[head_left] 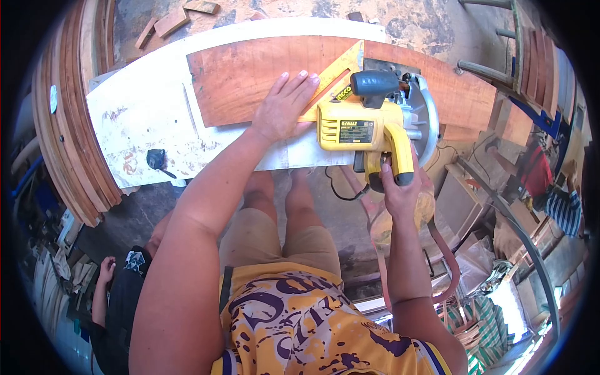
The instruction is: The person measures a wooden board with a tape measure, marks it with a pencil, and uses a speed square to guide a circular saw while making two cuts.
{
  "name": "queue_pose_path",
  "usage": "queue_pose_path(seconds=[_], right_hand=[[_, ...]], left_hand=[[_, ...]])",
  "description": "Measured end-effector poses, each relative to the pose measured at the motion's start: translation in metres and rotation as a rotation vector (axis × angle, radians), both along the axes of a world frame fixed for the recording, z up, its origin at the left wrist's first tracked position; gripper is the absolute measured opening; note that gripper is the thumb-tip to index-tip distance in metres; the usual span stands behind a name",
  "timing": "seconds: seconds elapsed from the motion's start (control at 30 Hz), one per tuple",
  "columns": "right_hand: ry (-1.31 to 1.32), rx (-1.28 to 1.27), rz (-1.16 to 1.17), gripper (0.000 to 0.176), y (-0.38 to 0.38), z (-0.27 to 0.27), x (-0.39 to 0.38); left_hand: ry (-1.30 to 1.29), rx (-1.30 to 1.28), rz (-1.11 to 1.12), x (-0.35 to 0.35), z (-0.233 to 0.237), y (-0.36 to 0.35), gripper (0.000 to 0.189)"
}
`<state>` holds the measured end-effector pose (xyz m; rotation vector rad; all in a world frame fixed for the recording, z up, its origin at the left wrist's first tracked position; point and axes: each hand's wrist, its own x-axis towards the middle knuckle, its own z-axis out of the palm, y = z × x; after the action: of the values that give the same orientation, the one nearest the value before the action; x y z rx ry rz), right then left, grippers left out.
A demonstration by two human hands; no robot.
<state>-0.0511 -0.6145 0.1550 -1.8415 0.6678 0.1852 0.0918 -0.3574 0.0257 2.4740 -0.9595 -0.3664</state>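
Note:
A reddish-brown wooden board (244, 75) lies across the white tabletop (144, 119). My left hand (287, 107) rests flat on it, fingers stretched out, its edge against a yellow speed square (350, 64). The thumb is partly hidden near the square's lower corner. My right hand (399, 187) is wrapped round the rear handle of a yellow circular saw (356, 128). The saw sits over the board, right beside the square, with its dark base plate (400, 65) partly showing. Its blade and any cut under it are hidden.
Stacked curved wooden strips (59, 125) stand at the left. A small black object (156, 159) lies on the tabletop. Wood offcuts (172, 23) are on the floor beyond. A black cord (344, 195) hangs below the saw. Another person (128, 287) is at lower left.

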Motion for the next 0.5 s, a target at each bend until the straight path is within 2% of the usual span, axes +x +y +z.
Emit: queue_pose_path(seconds=[0.5], right_hand=[[-0.027,-0.014,0.023,0.065,-0.0014,0.0002,0.0101]], left_hand=[[-0.014,0.001,-0.004,-0.0038,0.0026,0.0017,0.097]])
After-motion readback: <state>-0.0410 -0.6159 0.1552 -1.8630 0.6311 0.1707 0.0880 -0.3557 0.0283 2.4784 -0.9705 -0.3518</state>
